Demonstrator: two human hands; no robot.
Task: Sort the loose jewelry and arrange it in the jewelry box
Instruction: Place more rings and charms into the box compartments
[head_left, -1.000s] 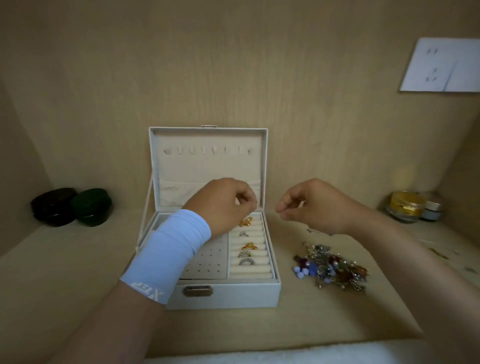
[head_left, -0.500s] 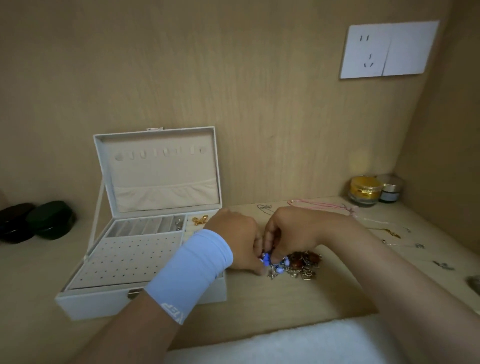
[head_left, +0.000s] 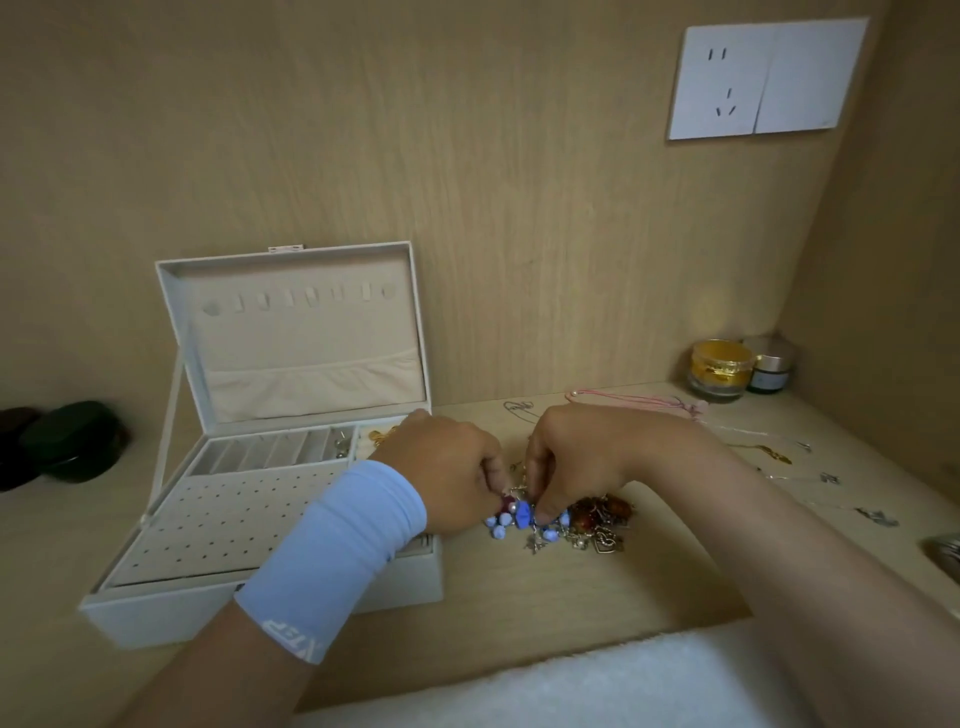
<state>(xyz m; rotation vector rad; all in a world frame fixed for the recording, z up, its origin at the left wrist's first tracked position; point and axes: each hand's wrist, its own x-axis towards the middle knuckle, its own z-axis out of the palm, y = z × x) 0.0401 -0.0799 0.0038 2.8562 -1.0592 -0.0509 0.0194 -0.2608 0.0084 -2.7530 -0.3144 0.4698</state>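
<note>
A white jewelry box (head_left: 156, 613) stands open at the left, lid upright, with a dotted earring pad and ring rolls partly hidden by my left wrist. Right of it lies a tangled pile of loose jewelry (head_left: 576, 525) with blue, red and amber beads and metal charms. My left hand (head_left: 447, 478), wearing a light blue wristband, pinches a piece at the pile's left end. My right hand (head_left: 576, 457) pinches the same blue-beaded cluster from above. What the fingertips hold exactly is hidden.
Thin chains and a pink cord (head_left: 639, 400) lie along the back right of the wooden shelf (head_left: 519, 597). A gold jar (head_left: 719, 369) and a small dark jar (head_left: 771, 371) stand in the far right corner. Two dark cases (head_left: 67, 441) sit at the left. White cloth (head_left: 571, 686) lies in front.
Both hands dropped from above the box's ring rolls to the jewelry pile on the right and closed on the beaded pieces. The view swung right.
</note>
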